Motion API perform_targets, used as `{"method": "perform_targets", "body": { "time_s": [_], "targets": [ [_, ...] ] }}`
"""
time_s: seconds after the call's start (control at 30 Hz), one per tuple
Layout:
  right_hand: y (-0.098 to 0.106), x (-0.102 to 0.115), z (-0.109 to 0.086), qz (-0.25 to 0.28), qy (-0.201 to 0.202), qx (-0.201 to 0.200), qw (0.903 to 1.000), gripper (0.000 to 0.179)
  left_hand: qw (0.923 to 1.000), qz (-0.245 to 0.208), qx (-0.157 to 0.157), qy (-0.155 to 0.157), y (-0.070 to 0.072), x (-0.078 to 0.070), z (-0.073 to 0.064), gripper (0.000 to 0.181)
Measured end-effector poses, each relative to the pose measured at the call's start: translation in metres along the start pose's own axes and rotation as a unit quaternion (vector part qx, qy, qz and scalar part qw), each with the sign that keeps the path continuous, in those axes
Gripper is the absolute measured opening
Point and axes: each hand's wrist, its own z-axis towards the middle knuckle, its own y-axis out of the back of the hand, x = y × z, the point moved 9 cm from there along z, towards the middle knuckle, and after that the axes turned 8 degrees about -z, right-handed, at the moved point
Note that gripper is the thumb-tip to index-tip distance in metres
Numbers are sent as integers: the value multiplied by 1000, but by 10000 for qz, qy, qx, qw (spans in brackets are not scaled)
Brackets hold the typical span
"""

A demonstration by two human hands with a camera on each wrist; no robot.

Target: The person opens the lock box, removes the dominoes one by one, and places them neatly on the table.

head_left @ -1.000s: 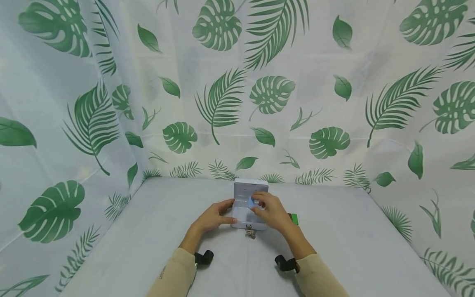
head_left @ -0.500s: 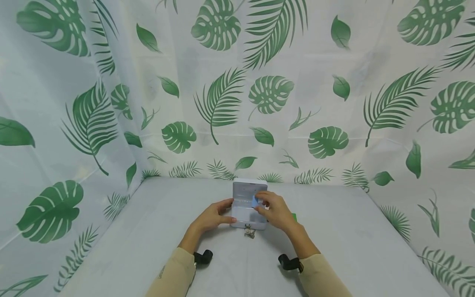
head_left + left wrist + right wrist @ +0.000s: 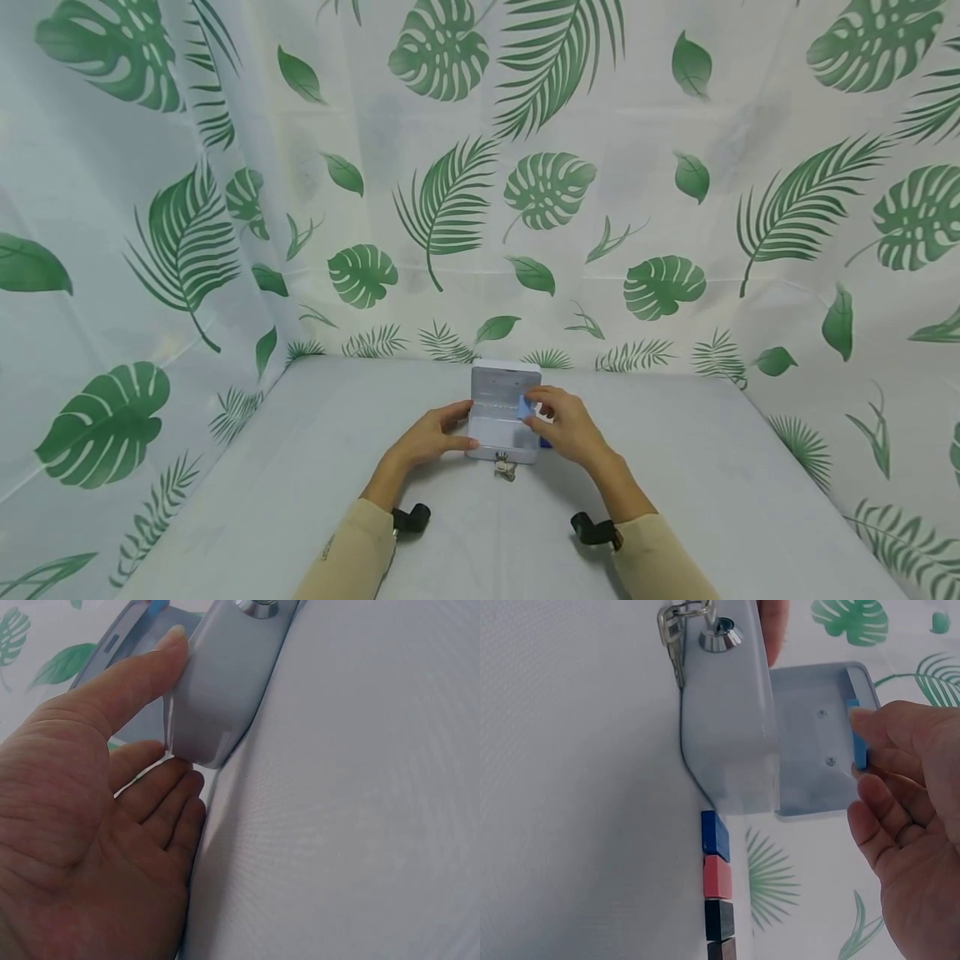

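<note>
A small white metal cash box [image 3: 487, 455] stands with its lid [image 3: 501, 382] raised. A lock [image 3: 720, 637] with keys [image 3: 673, 645] sits on its front. My left hand [image 3: 426, 438] spans the box's left side, thumb on the front rim and the other fingertips against the side. Over the right part of the box, my right hand [image 3: 568, 427] pinches a thin light-blue block [image 3: 858, 739] between thumb and fingers. In the right wrist view, that block overlaps the inside of the lid.
Beside the box's right side, a row begins with a dark blue block [image 3: 715, 835], then a pink block [image 3: 718, 877], a black block [image 3: 720, 921] and a brownish block [image 3: 722, 950]. A white cloth [image 3: 675, 475] covers the table. Behind hangs a leaf-printed curtain [image 3: 600, 125].
My right hand has moved to the right with the light-blue block, from the middle of the box toward its right side. The green block seen earlier is now hidden. My left hand stays put.
</note>
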Motion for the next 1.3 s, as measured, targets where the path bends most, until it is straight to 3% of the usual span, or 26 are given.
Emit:
{"method": "perform_targets", "body": {
  "time_s": [0.57, 0.9, 1.3],
  "targets": [
    [21, -14, -5, 14, -141, -37, 9999, 36, 10000, 7, 22, 82, -1, 1, 0, 86],
    [26, -34, -8, -34, -564, 141, 9983, 36, 9999, 36, -38, 115, 0, 0, -1, 85],
    [39, -51, -14, 10, -800, 63, 9968, 35, 9999, 36, -35, 120, 0, -1, -1, 85]
  ]
}}
